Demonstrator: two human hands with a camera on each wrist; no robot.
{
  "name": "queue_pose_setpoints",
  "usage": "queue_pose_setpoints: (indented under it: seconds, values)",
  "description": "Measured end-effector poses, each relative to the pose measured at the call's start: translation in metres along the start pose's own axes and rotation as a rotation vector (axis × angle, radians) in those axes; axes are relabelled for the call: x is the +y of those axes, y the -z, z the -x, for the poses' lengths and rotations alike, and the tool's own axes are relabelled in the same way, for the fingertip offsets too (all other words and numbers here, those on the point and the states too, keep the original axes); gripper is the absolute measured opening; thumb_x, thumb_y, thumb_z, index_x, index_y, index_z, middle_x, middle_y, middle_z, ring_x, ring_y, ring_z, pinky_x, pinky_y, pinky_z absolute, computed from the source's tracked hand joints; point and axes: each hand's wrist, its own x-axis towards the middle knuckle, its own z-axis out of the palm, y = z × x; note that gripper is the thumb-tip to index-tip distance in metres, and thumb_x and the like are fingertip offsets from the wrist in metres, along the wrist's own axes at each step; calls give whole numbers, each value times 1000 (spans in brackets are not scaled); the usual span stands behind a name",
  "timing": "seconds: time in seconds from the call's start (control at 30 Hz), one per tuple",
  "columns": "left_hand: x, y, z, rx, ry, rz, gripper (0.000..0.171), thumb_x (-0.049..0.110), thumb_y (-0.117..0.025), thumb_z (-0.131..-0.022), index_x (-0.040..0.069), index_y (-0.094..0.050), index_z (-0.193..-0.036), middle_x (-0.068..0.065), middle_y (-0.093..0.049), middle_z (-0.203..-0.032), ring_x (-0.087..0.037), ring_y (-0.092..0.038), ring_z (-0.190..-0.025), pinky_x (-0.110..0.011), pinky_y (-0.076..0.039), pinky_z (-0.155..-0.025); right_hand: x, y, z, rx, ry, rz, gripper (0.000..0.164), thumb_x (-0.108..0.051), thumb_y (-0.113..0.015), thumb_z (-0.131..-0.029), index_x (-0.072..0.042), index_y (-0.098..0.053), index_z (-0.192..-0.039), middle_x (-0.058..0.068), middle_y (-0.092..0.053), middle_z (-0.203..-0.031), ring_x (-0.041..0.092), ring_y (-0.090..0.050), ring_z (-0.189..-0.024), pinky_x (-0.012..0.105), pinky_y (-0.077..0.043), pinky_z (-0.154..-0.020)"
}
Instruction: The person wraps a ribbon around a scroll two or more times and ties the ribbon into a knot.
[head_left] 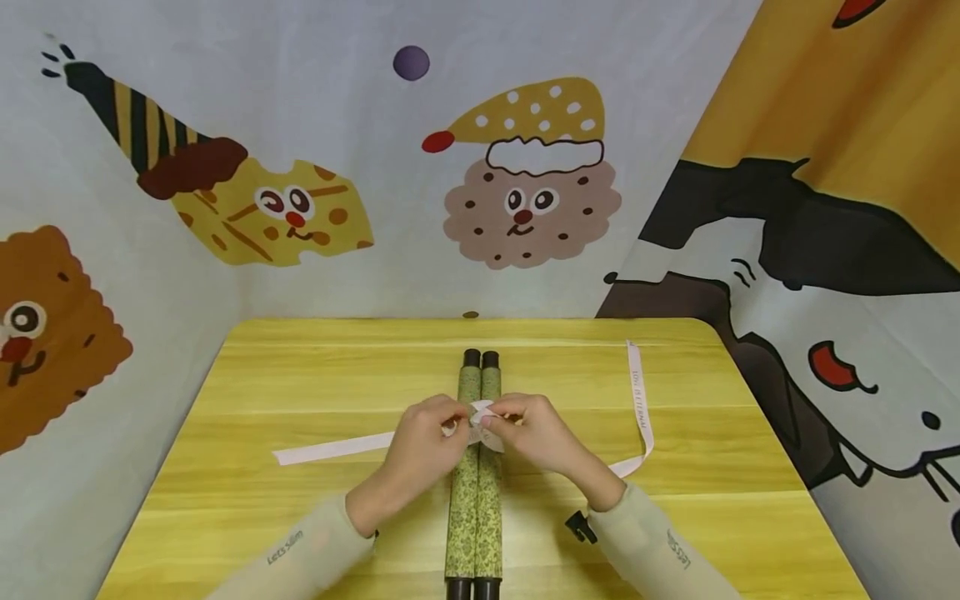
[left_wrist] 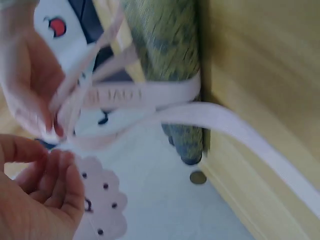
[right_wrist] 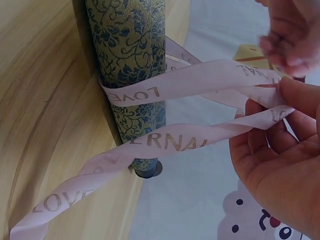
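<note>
Two scrolls (head_left: 463, 508) lie side by side down the middle of the table, covered in green patterned fabric with black end knobs. A pale pink ribbon (right_wrist: 145, 90) printed with "LOVE IS ETERNAL" wraps round them, drawn up into loops above. My right hand (head_left: 536, 429) pinches the gathered ribbon between thumb and fingers. Facing it, my left hand (head_left: 429, 437) has thumb and fingertips pinched together on the ribbon by the right fingertips. In the left wrist view the ribbon strands (left_wrist: 120, 95) run from the scrolls to both hands' fingertips.
One ribbon tail (head_left: 333, 450) stretches left across the wooden table (head_left: 262, 383); the other tail (head_left: 639, 400) curves away at the right. A black clip-like piece (head_left: 581, 527) shows by the right sleeve. Behind the table hangs a cartoon-printed cloth (head_left: 322, 75).
</note>
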Motion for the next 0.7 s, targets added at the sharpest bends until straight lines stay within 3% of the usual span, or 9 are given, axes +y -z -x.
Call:
queue_pose_setpoints:
  seconds: [0.1,0.3,0.43,0.5,0.6,0.7]
  values:
    - [0,-8,10,-55,27,14,19,8,-61,-84,9,-70,-101,1,-68,-89,-9,-58,-76,-27,-54,-65,-10,3,1,-5,-18,3,13,-2,-62,-88,0,-71,-96,13,-69,-93,24,-59,-76,35,-52,-63]
    - [-6,-22,15,-96,236,178,31,24,-65,-89,12,-63,-117,-4,-67,-111,-18,-60,-96,-45,-52,-82,-14,4,1,-6,-13,-9,12,-2,-63,-88,1,-71,-96,14,-69,-93,25,-58,-76,33,-52,-62]
    - [-11,-26,9,-146,245,255,26,25,-63,-90,13,-65,-113,-2,-68,-107,-11,-60,-94,-43,-51,-86,-8,3,0,-9,22,-18,13,-1,-63,-87,1,-71,-96,14,-69,-91,25,-59,-75,33,-52,-62]
    - [-10,-24,4,-186,236,295,21,20,-62,-91,12,-68,-110,-3,-69,-106,-10,-60,-89,-39,-52,-84,-8,3,0,-12,27,-33,13,0,-62,-87,2,-71,-97,14,-69,-91,27,-59,-76,34,-52,-63]
    - [-2,-14,-3,-251,255,356,18,13,-60,-92,7,-69,-106,-9,-70,-92,-8,-56,-68,-26,-53,-66,-9,4,-1,-14,21,-51,13,0,-62,-87,3,-70,-97,15,-69,-91,29,-59,-77,39,-52,-66]
    - [8,-4,-9,-306,296,399,18,9,-57,-93,2,-69,-104,-15,-63,-73,-6,-43,-53,-19,-41,-48,3,3,-2,-6,-1,-46,14,-5,-63,-88,-3,-71,-99,10,-70,-91,26,-59,-77,39,-52,-66]
